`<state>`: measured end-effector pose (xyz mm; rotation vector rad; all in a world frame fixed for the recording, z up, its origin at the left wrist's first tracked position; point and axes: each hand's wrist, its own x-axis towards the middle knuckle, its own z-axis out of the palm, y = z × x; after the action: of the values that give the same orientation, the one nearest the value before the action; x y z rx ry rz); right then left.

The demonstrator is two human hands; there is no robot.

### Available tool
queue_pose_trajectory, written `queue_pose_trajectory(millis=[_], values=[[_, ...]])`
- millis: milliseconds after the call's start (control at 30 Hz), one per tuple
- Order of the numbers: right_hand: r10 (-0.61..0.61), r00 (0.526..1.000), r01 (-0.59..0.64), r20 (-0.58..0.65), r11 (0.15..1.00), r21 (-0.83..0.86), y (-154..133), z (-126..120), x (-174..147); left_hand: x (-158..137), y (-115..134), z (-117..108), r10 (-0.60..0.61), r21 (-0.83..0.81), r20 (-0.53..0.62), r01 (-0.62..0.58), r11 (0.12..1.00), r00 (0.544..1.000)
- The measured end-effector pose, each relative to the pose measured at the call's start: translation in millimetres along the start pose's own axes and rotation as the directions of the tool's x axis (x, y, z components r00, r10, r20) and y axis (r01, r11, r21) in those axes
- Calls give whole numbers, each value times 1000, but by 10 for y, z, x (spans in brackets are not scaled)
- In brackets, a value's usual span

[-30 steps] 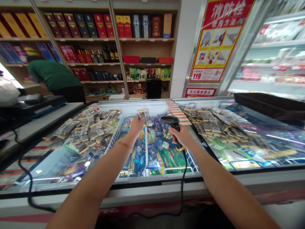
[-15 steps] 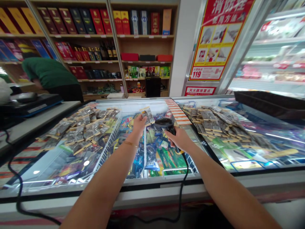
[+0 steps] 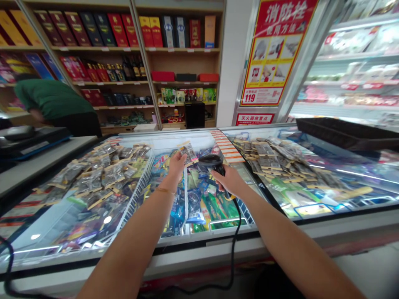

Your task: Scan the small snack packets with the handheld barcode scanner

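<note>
Packet (image 3: pixel 188 153) is held up over the open middle of the freezer (image 3: pixel 215 254), just left of the scanner (image 3: pixel 210 160); whether the two touch can't be told. Its near edge is pinched by the left hand (image 3: pixel 177 162), thumb and fingers closed on it, printed face turned up, pink patch seen at the lower right corner. Scanner handle is gripped by the right hand (image 3: pixel 230 180), fingers wrapped round, head pointed toward the packet. Black cable (image 3: pixel 233 249) is hung from the handle down over the freezer's front edge. Thin bracelet (image 3: pixel 165 190) is worn on the left wrist.

Below the hands, coloured bags (image 3: pixel 195 204) are piled in white wire baskets (image 3: pixel 137 196). Similar packets are heaped on the glass at both sides: left heap (image 3: pixel 101 169), right heap (image 3: pixel 274 154). Striped strip (image 3: pixel 228 146) is set beside the right heap. Dark tray (image 3: pixel 346 132) is placed at far right.

Device (image 3: pixel 34 140) is stood on a counter (image 3: pixel 67 150) at left. Behind, boxes and bottles are lined up on shelves (image 3: pixel 183 61); a red poster (image 3: pixel 277 25) is mounted on the wall. Person in green (image 3: pixel 54 99) is seen bent over, back left.
</note>
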<state>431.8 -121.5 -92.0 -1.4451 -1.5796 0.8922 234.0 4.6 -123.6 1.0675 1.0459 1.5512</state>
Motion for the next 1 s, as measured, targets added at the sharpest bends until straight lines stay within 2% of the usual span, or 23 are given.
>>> queue_pose_trajectory(millis=[167,367,600,800,900,1000], values=[[-9,1000,9,-3,999,31,-53,-23,-30,71,-56,-35,-19,-6,-14,18,1000,1000],[-12,1000,12,-25,1000,-19,-127,-52,-73,147,-141,-74,45,-81,19,-44,996,999],[-19,1000,19,-15,1000,0,-99,-44,-53,175,-167,-80,20,-95,15,-18,995,1000],[1,1000,2,-30,996,93,-116,-64,-33,142,-135,-61,5,-24,-59,-6,1000,998],[33,997,-20,-64,981,191,-145,-193,-31,99,-58,0,17,4,-73,-17,1000,997],[8,992,24,-129,968,249,-150,-507,-101,61,78,216,15,96,-140,-2,995,990]])
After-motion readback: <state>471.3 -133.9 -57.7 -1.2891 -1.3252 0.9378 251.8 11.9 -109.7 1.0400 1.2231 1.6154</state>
